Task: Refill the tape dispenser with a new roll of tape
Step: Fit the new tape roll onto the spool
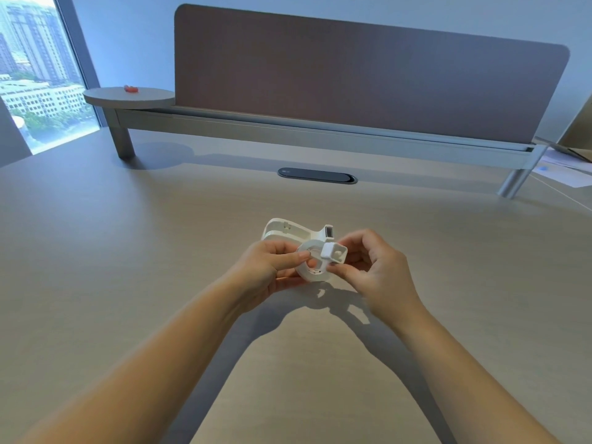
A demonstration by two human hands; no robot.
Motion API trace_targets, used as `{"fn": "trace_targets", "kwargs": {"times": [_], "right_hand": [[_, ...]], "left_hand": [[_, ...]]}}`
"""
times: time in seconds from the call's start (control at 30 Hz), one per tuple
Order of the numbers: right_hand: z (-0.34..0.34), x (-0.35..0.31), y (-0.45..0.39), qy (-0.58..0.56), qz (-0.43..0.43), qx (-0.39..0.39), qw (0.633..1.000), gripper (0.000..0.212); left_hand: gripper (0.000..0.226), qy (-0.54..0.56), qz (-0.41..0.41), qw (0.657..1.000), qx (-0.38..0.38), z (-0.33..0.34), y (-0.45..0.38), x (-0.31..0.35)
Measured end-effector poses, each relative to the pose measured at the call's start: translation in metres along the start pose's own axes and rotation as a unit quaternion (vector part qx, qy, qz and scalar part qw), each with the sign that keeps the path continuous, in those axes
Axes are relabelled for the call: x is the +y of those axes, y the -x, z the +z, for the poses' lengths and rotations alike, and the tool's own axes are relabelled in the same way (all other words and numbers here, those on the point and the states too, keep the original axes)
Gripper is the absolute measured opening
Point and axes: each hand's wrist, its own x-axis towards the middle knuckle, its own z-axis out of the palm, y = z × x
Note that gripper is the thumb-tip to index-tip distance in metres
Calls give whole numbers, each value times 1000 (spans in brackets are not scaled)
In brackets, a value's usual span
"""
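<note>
We find the roll of tape [312, 262] held above the tabletop [128, 251], pinched in the closed fingers of the left hand [272, 267]. The right hand [373, 267] is closed on a small white clip-like piece [334, 253] at the roll's edge; its function is unclear. The tape dispenser [288, 230] rests just beyond both hands, its cradle empty. We judge the roll is being prepared. Next it must be seated squarely in the cradle.

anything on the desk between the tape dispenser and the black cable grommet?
Nothing: in the head view, bare desk runs from the tape dispenser to the cable grommet.
</note>
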Motion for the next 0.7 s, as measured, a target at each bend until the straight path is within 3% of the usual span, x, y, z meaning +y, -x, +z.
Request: {"fn": "trace_targets", "kwargs": {"times": [0.07,0.17,0.37,0.7], "right_hand": [[2,1,2,55,-28,0,998,16],[8,5,1,146,-85,4,986,30],[6,6,0,243,-151,-31,958,34],[5,5,-4,309,-249,-36,917,26]], "left_hand": [[14,0,-7,1000,-2,1,0,-1],[13,7,-18,1000,-17,3,0,-2],[16,11,-23,999,-33,3,0,0],[17,-58,-1,997,-47,-2,-2,2]]}}
